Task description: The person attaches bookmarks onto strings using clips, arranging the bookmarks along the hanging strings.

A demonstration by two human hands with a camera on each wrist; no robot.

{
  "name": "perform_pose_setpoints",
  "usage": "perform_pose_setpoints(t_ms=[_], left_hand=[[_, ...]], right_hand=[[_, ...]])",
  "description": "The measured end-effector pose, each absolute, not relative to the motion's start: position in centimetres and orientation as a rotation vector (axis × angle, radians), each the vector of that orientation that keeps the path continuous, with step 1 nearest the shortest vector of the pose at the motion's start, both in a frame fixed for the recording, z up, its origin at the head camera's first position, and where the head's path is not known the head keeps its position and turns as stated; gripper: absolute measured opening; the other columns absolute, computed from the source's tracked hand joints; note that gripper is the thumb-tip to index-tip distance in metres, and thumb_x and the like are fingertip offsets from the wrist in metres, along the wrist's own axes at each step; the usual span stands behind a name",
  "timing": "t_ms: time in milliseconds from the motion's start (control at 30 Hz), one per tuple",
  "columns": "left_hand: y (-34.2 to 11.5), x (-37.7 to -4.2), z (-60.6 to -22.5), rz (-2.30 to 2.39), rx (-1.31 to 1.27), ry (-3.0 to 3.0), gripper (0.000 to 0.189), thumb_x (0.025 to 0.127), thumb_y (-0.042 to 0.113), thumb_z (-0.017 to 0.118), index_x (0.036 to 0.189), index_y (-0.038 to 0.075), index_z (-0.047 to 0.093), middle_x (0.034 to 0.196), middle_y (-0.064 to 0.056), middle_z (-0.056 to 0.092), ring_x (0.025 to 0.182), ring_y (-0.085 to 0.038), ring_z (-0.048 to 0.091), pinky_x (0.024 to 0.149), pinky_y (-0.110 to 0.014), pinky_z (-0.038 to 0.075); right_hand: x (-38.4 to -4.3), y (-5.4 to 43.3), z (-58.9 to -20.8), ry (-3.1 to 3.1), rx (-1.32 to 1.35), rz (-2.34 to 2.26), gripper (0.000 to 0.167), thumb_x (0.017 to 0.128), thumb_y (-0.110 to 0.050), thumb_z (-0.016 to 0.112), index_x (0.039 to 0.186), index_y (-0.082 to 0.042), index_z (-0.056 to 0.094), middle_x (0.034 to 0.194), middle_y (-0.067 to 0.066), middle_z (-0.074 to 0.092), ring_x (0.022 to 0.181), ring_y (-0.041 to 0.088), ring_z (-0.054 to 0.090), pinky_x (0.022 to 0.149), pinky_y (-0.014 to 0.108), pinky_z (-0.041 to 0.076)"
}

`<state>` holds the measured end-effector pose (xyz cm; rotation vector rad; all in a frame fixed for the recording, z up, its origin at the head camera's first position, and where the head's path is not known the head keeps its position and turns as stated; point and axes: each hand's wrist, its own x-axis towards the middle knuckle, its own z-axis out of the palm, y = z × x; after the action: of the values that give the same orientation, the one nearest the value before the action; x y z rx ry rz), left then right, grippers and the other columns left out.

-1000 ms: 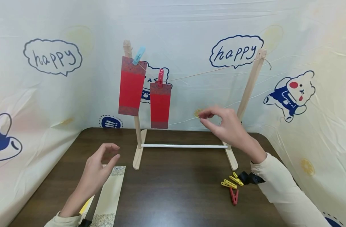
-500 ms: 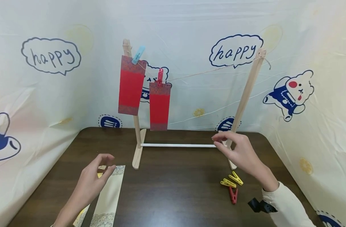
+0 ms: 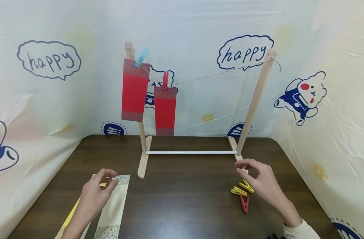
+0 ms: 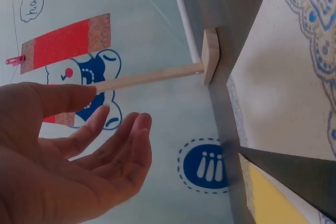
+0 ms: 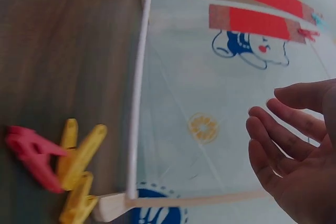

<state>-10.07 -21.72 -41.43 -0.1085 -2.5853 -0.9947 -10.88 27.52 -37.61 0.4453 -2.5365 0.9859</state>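
Observation:
My left hand [image 3: 93,196] hovers over a cream paper strip [image 3: 111,205] and a yellow one [image 3: 71,215], its fingers loosely bent with nothing between them. Likewise bare, my right hand [image 3: 264,182] is just right of two yellow clothespins [image 3: 239,191] and a red clothespin [image 3: 244,203] on the table. On the string [image 3: 212,76] between two wooden posts hang two red paper strips. A light blue clothespin [image 3: 141,57] holds the left strip [image 3: 135,93]; a red clothespin [image 3: 165,80] holds the right strip [image 3: 165,113]. In the right wrist view the loose clothespins lie near the stand's foot.
The wooden stand has a left post [image 3: 142,137], a leaning right post [image 3: 255,103] and a white crossbar [image 3: 191,152] low between them. It stands on a dark brown table [image 3: 176,199]. Behind hangs a printed curtain [image 3: 182,26] with bears and "happy" lettering.
My right hand has come down and right from in front of the stand to beside the loose clothespins. The left hand has lowered slightly over the paper strips, moving a little left.

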Motion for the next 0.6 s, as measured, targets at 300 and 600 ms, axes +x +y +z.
perform_pose_setpoints(t_ms=[300, 600], left_hand=[[-22.5, -9.9, -42.4, -0.947, -0.022, -2.72, 0.022, 0.088, 0.012, 0.074, 0.104, 0.003, 0.063, 0.097, -0.01, 0.068, 0.09, -0.031, 0.069, 0.067, -0.031, 0.054], [-22.5, -10.3, -42.9, -0.838, 0.09, -3.034, 0.038, 0.09, 0.025, 0.071, 0.11, -0.006, 0.063, 0.095, -0.016, 0.067, 0.079, -0.026, 0.061, 0.063, -0.041, 0.048]], right_hand=[[-9.3, 28.7, -40.4, -2.579, 0.247, 1.049, 0.016, 0.089, -0.014, 0.076, 0.104, -0.018, 0.073, 0.097, -0.012, 0.072, 0.088, 0.006, 0.065, 0.08, 0.015, 0.046], [-8.6, 29.9, -44.4, -2.567, 0.1, 1.158, 0.014, 0.09, -0.013, 0.074, 0.104, -0.012, 0.073, 0.096, 0.0, 0.074, 0.087, 0.006, 0.066, 0.077, 0.02, 0.051]])
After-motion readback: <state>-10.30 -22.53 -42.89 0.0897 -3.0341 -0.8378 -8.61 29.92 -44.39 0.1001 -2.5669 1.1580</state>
